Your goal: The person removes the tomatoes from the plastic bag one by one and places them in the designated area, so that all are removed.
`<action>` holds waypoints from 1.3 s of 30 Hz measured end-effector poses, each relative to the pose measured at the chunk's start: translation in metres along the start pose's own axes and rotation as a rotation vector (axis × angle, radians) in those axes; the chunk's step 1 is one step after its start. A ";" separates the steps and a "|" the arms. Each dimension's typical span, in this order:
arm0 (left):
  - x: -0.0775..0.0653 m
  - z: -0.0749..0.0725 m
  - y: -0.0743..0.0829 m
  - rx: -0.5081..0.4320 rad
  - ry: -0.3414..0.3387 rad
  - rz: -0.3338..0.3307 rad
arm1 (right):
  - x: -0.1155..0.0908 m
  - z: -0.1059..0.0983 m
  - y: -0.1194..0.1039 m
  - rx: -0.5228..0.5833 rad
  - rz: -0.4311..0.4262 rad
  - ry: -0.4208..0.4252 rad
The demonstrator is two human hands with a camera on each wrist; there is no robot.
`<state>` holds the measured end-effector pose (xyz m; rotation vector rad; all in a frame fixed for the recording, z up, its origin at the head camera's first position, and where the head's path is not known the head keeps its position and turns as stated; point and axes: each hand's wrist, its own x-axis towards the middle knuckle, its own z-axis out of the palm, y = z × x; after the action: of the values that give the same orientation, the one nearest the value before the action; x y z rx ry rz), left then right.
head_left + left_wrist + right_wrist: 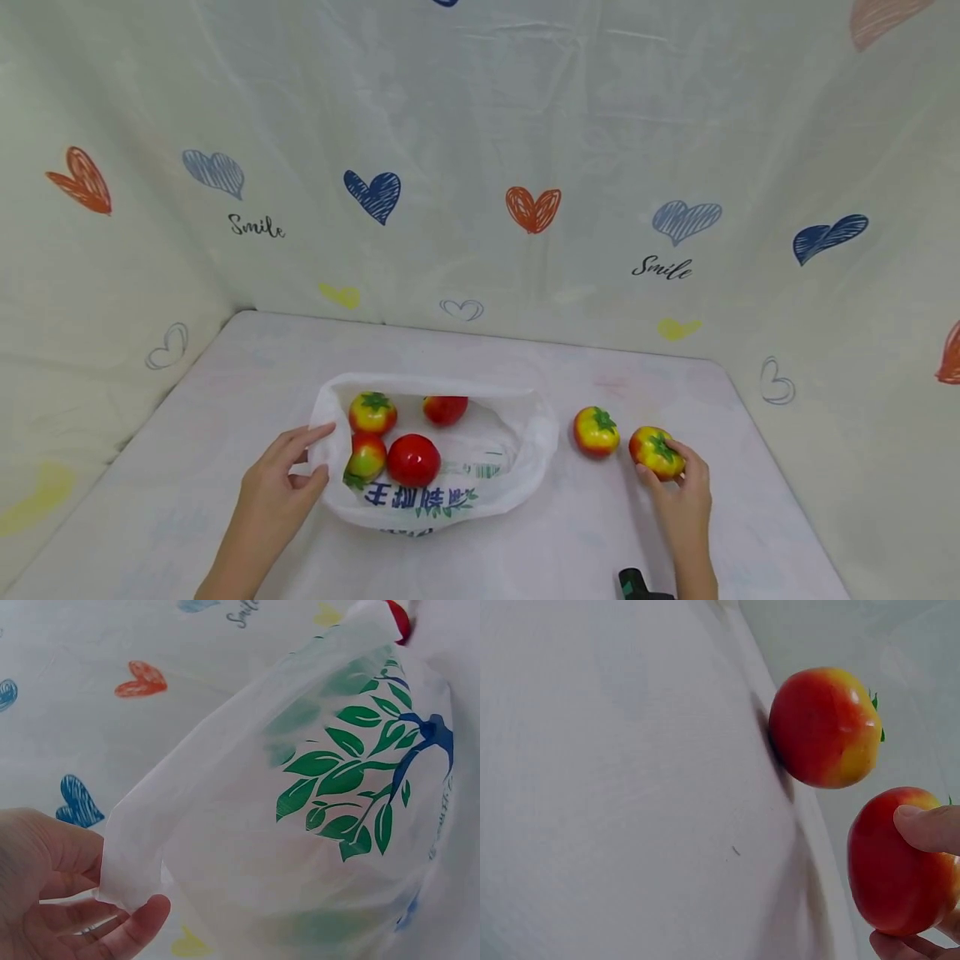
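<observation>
My right hand [686, 500] grips a red-and-yellow tomato [654, 452] with a green leafy top, thumb on one side and fingers on the other. In the right wrist view that tomato [896, 870] appears just off the table. Beside it, a similar tomato [596, 432] rests on the table. At the left rim of a white plastic bag [517, 492], my left hand [277, 483] pinches the edge between thumb and fingers. The bag's mouth gapes, showing a glossy red tomato [414, 461] and several other red or red-and-yellow ones inside.
A black object [633, 582] pokes in at the bottom edge near my right forearm, mostly cut off. The white-covered table [585, 533] meets a pale curtain [450, 108] printed with hearts at the back and sides. Green leaves and blue lettering mark the bag.
</observation>
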<state>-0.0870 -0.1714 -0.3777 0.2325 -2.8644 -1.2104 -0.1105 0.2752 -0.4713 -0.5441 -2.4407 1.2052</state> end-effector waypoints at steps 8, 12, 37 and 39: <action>-0.001 0.000 0.002 0.008 0.008 -0.001 | 0.011 0.009 0.013 -0.028 0.075 -0.081; -0.002 0.000 0.002 0.010 0.021 0.019 | 0.017 0.014 0.016 -0.027 0.075 -0.091; -0.004 -0.001 0.003 0.027 0.033 0.040 | 0.018 0.007 0.010 -0.065 0.035 -0.174; -0.004 -0.001 0.004 0.028 0.034 0.039 | 0.017 0.006 0.008 -0.058 0.030 -0.169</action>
<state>-0.0837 -0.1689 -0.3740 0.1952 -2.8448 -1.1499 -0.1265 0.2846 -0.4786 -0.5155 -2.6248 1.2410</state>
